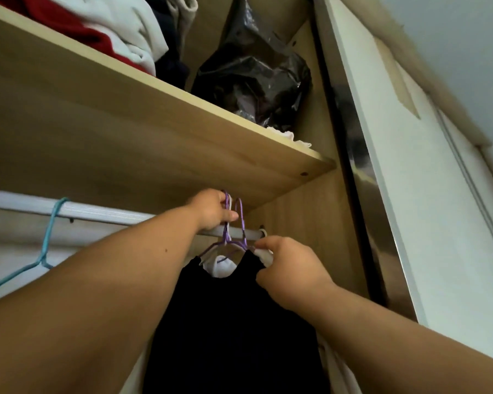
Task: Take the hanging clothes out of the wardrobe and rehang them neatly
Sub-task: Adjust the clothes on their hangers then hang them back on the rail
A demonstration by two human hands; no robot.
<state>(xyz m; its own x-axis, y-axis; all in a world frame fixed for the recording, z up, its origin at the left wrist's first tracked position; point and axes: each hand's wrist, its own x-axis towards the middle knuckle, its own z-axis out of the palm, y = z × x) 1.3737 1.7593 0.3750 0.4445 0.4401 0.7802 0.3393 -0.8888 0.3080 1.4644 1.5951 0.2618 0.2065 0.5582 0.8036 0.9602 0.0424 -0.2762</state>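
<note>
A black garment (234, 322) hangs on a purple hanger (241, 223) at the right end of the metal rail (97, 213). A white garment (221, 268) shows behind its neckline. My left hand (212, 209) grips the purple hanger hooks just above the rail. My right hand (291, 268) pinches the black garment's right shoulder, beside a bit of white fabric. A light blue hanger (44, 251) hangs on the rail further left; what it carries is hidden by my left forearm.
A wooden shelf (182, 132) sits close above the rail, holding folded red and white clothes (103, 27) and a dark plastic bag (256, 75). The wardrobe's side wall (305, 223) and a sliding door (427, 194) close in on the right.
</note>
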